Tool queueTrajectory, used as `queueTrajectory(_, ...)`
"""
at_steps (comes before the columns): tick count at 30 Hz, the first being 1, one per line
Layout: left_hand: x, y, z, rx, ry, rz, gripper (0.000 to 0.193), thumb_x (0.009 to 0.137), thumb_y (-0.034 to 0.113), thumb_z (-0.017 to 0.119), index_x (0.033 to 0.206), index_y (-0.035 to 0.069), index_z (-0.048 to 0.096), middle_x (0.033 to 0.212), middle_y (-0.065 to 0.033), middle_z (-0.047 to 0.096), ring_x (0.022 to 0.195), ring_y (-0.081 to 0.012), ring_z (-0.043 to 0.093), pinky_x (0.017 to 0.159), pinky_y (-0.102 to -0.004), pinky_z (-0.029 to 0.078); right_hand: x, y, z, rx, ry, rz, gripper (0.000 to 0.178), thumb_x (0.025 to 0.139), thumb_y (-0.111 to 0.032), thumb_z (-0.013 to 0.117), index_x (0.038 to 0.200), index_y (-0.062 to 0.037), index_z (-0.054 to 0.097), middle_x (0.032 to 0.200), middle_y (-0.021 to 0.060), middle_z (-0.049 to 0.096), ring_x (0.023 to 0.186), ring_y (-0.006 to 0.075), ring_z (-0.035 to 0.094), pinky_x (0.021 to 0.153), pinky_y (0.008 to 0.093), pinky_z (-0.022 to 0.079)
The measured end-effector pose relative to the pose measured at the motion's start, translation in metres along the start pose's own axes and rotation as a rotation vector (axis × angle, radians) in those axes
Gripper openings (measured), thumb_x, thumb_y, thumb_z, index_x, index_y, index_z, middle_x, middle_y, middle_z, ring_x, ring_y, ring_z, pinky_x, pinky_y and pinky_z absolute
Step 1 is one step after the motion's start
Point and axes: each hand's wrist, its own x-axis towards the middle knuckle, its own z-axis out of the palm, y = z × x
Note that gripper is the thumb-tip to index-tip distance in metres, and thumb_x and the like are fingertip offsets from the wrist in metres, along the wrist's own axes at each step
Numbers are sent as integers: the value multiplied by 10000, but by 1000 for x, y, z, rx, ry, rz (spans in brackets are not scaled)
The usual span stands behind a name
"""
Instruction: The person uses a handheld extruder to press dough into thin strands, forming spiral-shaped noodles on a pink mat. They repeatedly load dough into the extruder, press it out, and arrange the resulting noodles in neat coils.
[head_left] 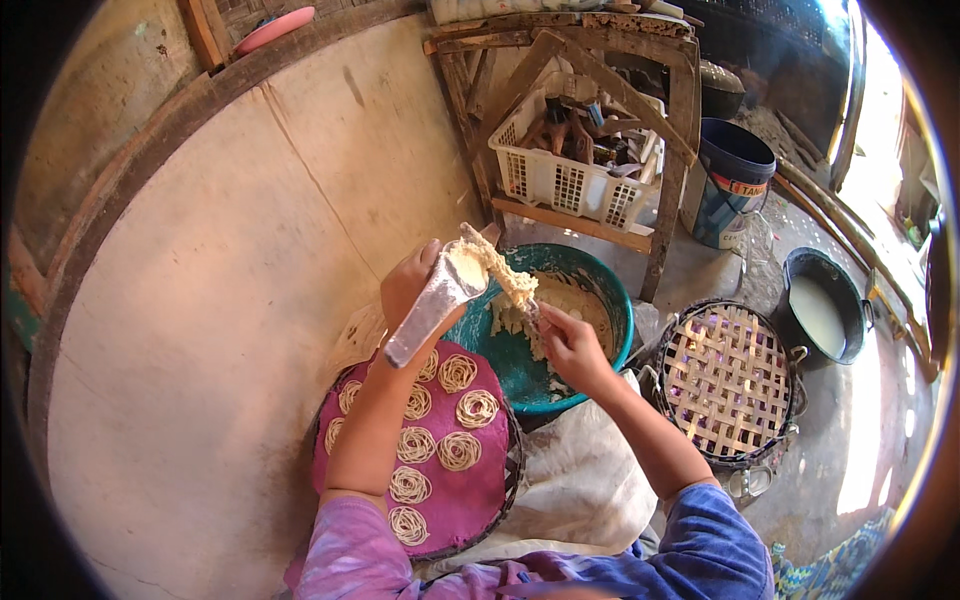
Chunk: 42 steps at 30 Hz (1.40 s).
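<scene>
My left hand (405, 285) is wrapped round a metal press (425, 318) with a flat handle and a cup full of pale dough. A lump of sticky dough (512, 280) bridges from the cup toward my right hand (570, 348). That hand is closed on a utensil, probably a spoon, its end hidden by dough. Both hands are above a green basin (520, 372), where more wet dough (572, 292) clings to the bottom and sides. Below my left forearm lies a round tray lined with pink sheet (470, 505), bearing several coiled dough nests (460, 451).
A woven bamboo tray (725, 375) lies at the right, near a dark bucket of cloudy liquid (820, 310). Behind the basin, a wooden stand (672, 180) shelters a white crate (540, 178) of odds and ends beside a blue pail (722, 205). A wall (200, 330) borders the left.
</scene>
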Motion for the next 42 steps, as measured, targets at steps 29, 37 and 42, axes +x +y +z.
queueTrajectory(29,-132,-33,-316,-884,855,-90,101,828,59,502,863,96,414,819,-45,365,766,-160,373,694,-343,306,-46,20,83,-795,-382,-369,214,768,-197,723,978,-165,743,1106,87,575,1044,277,507,919,423,364)
queueTrajectory(37,-209,-40,-370,-766,953,-199,111,823,82,534,834,97,425,807,-34,344,759,-155,357,688,-337,286,-52,26,78,-726,-201,-287,89,753,-111,701,841,-124,694,1079,99,584,1054,288,521,920,436,369)
queueTrajectory(42,-218,-39,-381,-825,911,-229,118,821,106,552,802,96,436,802,-29,355,758,-149,365,681,-326,287,1,45,23,-531,20,-261,41,775,-101,682,779,-60,686,932,138,630,969,345,592,813,431,450)
